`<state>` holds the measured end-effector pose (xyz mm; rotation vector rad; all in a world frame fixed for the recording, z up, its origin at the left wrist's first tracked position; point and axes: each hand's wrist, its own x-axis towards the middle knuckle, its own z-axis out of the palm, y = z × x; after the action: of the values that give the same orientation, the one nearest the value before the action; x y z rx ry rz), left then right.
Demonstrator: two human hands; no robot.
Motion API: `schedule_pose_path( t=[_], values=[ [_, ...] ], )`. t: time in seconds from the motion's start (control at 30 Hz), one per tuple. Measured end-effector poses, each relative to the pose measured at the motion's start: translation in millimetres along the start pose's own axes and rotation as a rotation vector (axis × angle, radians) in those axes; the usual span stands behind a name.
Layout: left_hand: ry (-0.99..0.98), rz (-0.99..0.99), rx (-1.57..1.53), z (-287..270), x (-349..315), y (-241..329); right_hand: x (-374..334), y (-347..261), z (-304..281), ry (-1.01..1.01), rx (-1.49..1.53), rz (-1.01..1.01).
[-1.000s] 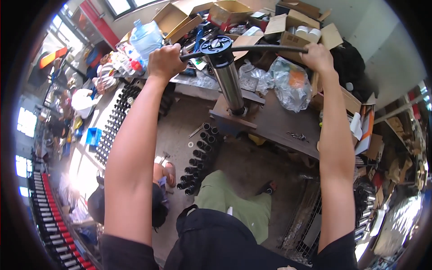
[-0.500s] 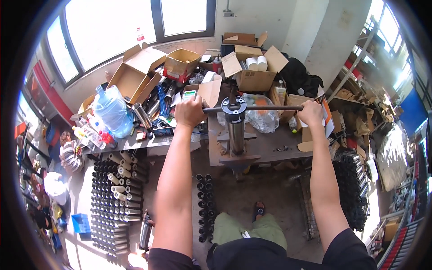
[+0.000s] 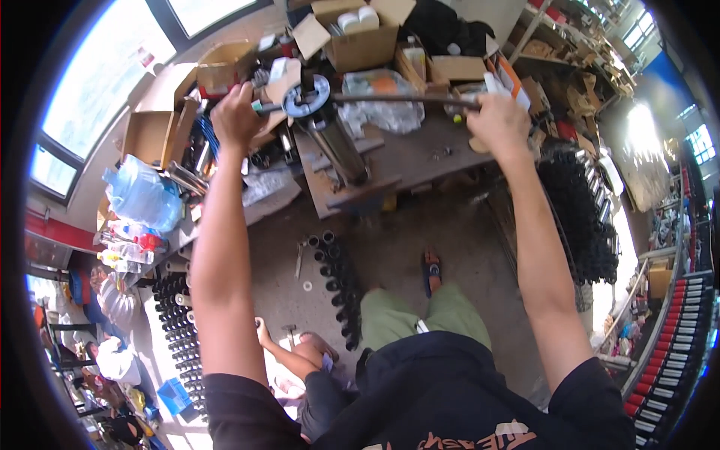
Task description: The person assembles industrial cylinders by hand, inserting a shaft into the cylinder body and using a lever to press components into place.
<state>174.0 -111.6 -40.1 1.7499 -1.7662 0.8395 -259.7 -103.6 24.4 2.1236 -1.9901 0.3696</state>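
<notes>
In the head view, both arms reach up and forward to a long thin metal bar [image 3: 397, 98] that runs level through the blue-grey head [image 3: 306, 98] of an upright steel cylinder [image 3: 337, 150]. The left hand [image 3: 236, 116] is clenched around the bar's left end, just left of that head. The right hand [image 3: 500, 120] is clenched around the bar's right end, well apart from the head on its other side. The grip of each hand is a full fist with the bar passing through it.

The cylinder stands tilted (the fisheye bends it) on a brown wooden counter [image 3: 420, 154], its foot at the counter's near edge. Behind the cylinder's head sits an open cardboard box [image 3: 360, 45] with white rolls in it, and a crumpled clear plastic bag [image 3: 379, 112] lies just right of the head, under the bar. Left of the cylinder, past the left hand, stands a large blue water bottle [image 3: 139, 193]. Below the counter, on the concrete floor, a row of dark metal tubes [image 3: 337, 281] stands on end, and a sandalled foot [image 3: 431, 271] rests just right of them.
</notes>
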Motion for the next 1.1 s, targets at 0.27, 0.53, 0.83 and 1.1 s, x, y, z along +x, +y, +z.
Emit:
schedule_pose_path(
  t=[0.27,0.53,0.83,1.1],
  values=[
    [-0.371,-2.365,-1.976,58.6,-39.1,156.7,110.1,51.6,63.9,0.167,0.276,-0.348],
    [0.05,-1.549,-2.637,-95.9,-50.2,247.0,14.3,319.7,221.7,-0.078,0.275,-0.255],
    [0.077,-0.761,-2.494,-130.9,-20.7,299.3,-193.4,202.6,304.6,-0.678,0.737,0.318],
    [0.069,-1.261,-2.039,-163.3,-2.2,302.9,-160.8,183.7,341.5,-0.647,0.676,0.562]
  ],
)
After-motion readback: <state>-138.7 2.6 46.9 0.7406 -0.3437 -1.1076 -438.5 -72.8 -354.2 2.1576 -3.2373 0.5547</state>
